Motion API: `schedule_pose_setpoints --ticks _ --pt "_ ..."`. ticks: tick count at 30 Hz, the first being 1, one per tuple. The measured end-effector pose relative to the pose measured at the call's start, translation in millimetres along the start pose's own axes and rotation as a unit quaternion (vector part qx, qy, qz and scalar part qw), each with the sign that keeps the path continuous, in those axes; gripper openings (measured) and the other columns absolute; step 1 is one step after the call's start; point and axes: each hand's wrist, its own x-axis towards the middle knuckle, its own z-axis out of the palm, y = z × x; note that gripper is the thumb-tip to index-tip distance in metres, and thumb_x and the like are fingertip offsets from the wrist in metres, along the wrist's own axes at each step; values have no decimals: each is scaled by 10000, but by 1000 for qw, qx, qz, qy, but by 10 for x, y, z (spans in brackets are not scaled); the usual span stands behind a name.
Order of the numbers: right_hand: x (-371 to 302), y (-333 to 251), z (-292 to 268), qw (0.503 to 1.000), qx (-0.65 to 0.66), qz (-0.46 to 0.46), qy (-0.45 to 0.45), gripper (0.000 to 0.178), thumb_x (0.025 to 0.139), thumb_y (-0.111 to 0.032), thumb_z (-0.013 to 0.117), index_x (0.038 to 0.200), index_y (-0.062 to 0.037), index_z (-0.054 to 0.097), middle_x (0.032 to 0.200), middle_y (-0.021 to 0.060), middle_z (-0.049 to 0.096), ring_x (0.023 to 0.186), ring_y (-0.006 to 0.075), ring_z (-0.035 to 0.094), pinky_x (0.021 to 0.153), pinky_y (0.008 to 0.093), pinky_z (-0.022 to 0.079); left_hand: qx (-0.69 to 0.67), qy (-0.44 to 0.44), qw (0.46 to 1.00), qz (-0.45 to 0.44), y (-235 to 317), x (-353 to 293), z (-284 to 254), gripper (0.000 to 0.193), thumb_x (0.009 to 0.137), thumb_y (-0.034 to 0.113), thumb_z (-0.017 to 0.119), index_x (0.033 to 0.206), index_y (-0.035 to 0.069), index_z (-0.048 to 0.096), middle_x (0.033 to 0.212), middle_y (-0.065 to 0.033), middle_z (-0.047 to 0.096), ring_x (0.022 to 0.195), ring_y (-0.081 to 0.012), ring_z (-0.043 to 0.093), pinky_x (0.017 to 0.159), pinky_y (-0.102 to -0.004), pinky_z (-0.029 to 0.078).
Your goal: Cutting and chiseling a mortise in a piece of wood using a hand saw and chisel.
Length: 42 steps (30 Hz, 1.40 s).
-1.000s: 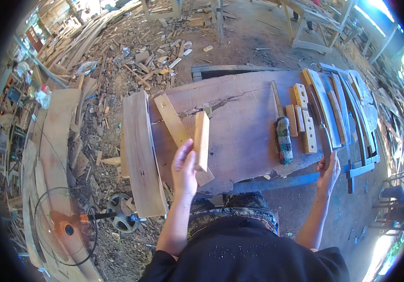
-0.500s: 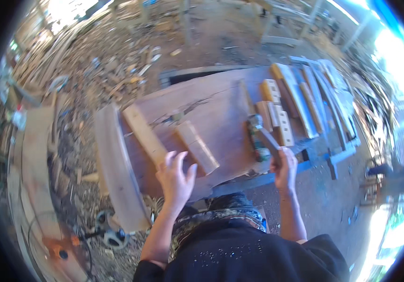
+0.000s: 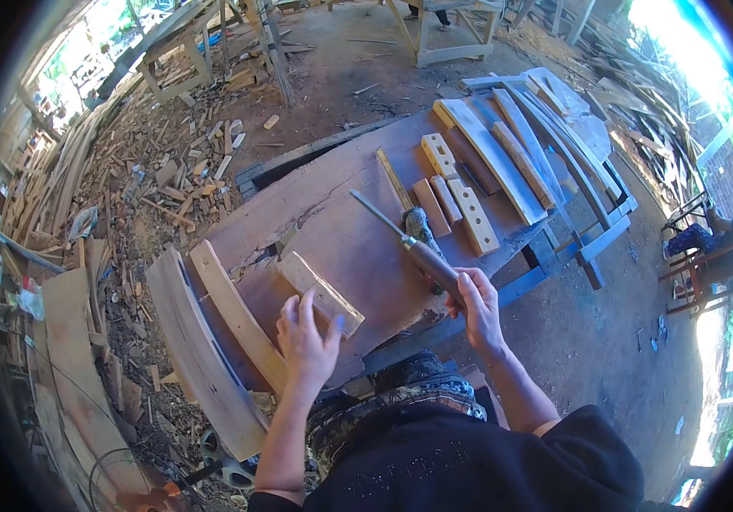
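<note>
My right hand (image 3: pixel 477 311) is wrapped round the dark wooden handle of a chisel (image 3: pixel 436 263), whose metal blade points up and left over the wooden worktop (image 3: pixel 358 256). My left hand (image 3: pixel 308 341) is open, fingers spread, at the near end of a short wooden block (image 3: pixel 319 290); I cannot tell whether it touches the block. Left of this hand lies a pale curved wooden piece (image 3: pixel 231 303). Partly hidden behind the chisel is a dark, rounded object (image 3: pixel 418 226), its kind unclear.
A wide curved board (image 3: pixel 200 350) lies along the worktop's left edge. To the right are a block with round holes (image 3: pixel 475 218), smaller blocks and several long slats (image 3: pixel 494 158). Wood scraps (image 3: pixel 183 196) litter the ground. A fan (image 3: pixel 132 482) stands lower left, a chair (image 3: pixel 695 256) at right.
The view has turned, shifting the worktop left and upward. In my right hand, the chisel has swung out to the left and shows more clearly. My left hand, still open, is nearer the short block.
</note>
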Motion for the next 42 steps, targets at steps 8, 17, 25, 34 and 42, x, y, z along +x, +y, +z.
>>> schedule_pose_setpoints --ticks 8,17,25,34,42 --pt "-33 195 383 906 -353 -233 1 373 916 -201 632 1235 -44 519 942 144 602 832 282 600 712 384 495 44 88 992 -74 196 185 335 750 761 355 738 1395 162 387 1316 -224 356 1151 -405 444 930 -512 402" --pt "-173 -74 427 846 -452 -246 -138 497 910 -322 651 1305 -62 497 1077 135 553 953 296 558 825 406 484 -308 0 938 -156 27 68 1 801 711 44 711 1423 86 347 1242 -188 495 1123 -293 525 958 -393 439" --pt "-111 -83 575 988 -42 -79 -125 603 957 -230 583 1454 -67 282 1173 181 530 1050 233 574 860 366 495 -541 -161 825 -33 958 -197 148 684 845 -11 650 1436 53 310 1279 -143 497 1169 -214 519 990 -347 445" --pt "851 -221 -459 850 -414 -308 106 512 872 -70 597 1362 -82 449 1180 194 602 1091 272 608 900 379 479 -372 -155 912 74 1000 -104 183 422 841 31 669 1248 63 559 1198 -98 557 1068 -213 547 938 -343 459" --pt "1640 -384 -865 822 -517 -214 102 499 849 -113 619 1334 -117 503 1177 212 580 1115 388 553 971 453 429 -117 77 988 57 556 -99 150 343 809 94 684 1142 76 607 1167 -109 531 1091 -304 490 971 -422 380"
